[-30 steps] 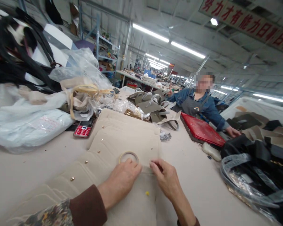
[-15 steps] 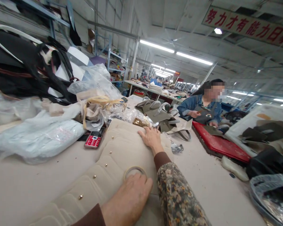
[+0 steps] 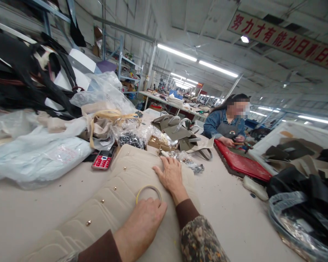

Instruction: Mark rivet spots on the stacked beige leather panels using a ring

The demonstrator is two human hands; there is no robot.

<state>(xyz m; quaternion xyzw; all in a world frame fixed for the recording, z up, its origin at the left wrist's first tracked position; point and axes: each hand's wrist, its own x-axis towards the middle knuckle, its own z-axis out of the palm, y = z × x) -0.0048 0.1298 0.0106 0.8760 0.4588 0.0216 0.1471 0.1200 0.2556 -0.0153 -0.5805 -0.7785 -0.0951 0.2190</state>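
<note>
A fanned stack of beige padded panels (image 3: pixel 136 169), with several gold studs along its left side, lies on the table before me. My left hand (image 3: pixel 143 220) is closed on a yellowish tape roll (image 3: pixel 137 196), which stands tilted just above or on the panels; I cannot tell which. The fingertips are partly hidden behind the hand. Farther up the stack, my right hand (image 3: pixel 171 176) lies flat with fingers spread, touching the top panel. Just beyond its fingertips sits a small cardboard box (image 3: pixel 169 147) of gold-coloured parts.
A red keypad phone (image 3: pixel 102 160) and a plastic-wrapped bundle (image 3: pixel 41 156) lie to the left. Olive bag pieces (image 3: pixel 177 133) stand behind the stack. At the right, a co-worker (image 3: pixel 224 120) works by a red board (image 3: pixel 240 162), near black bags (image 3: pixel 297 211) and a white bin (image 3: pixel 289 131).
My right hand has drawn back toward me, and the far end of the stack lies nearer, uncovering more of the small box. My left hand still grips the tape roll. The co-worker's hands have shifted.
</note>
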